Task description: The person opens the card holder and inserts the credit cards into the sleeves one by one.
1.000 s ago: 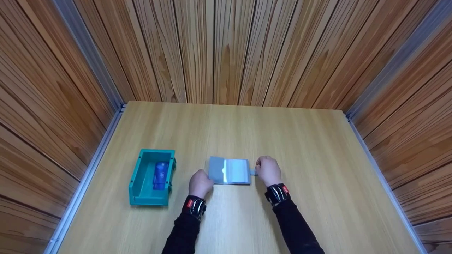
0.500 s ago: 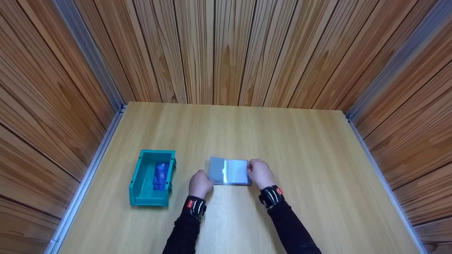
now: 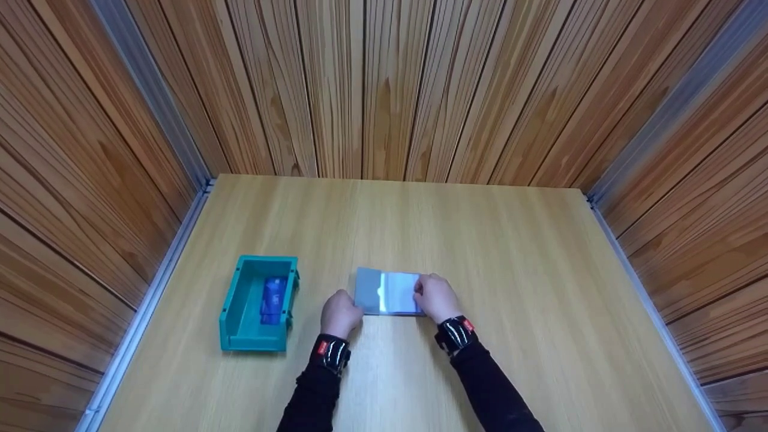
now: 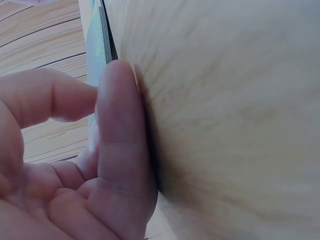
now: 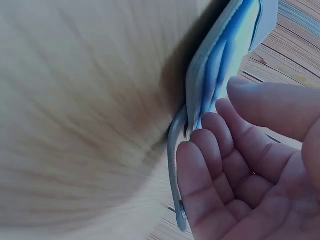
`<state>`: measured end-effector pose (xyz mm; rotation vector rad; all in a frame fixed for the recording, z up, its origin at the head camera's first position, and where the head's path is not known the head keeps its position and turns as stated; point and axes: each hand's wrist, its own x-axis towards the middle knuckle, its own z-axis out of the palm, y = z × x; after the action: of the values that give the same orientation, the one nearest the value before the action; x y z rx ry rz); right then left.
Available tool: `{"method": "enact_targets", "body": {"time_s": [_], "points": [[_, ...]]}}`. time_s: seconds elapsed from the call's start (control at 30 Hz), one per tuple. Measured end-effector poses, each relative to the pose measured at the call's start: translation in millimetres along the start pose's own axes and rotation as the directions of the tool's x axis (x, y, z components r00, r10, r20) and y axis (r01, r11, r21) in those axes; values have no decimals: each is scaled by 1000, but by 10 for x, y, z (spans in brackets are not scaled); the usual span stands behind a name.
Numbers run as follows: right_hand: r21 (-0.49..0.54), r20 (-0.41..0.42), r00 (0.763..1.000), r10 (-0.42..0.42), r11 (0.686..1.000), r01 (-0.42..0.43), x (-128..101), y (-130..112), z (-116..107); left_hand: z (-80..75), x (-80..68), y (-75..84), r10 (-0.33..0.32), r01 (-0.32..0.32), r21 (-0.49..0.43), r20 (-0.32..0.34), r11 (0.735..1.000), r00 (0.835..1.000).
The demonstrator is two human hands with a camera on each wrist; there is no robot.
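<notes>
I see a staged recording booth: wood-plank walls (image 3: 372, 84) with metal rails (image 3: 150, 102) enclose my bare table (image 3: 510, 252) on three sides.

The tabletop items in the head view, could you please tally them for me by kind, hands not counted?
Grey card holder, lying open between both hands: 1
Teal bin: 1
Blue item inside the bin, too small to identify: 1
Total: 3
</notes>
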<state>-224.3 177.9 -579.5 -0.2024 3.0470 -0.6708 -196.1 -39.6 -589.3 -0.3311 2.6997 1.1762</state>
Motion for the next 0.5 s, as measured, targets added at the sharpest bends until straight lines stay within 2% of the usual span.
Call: {"method": "enact_targets", "body": {"time_s": [0.2, 0.5], "points": [[10, -2, 1000, 0, 1000, 0, 13, 13, 12, -21, 6, 31, -44, 45, -16, 36, 999, 998], [23, -16, 1000, -13, 1000, 13, 15, 27, 43, -9, -13, -1, 13, -13, 6, -11, 1000, 1000]]}}
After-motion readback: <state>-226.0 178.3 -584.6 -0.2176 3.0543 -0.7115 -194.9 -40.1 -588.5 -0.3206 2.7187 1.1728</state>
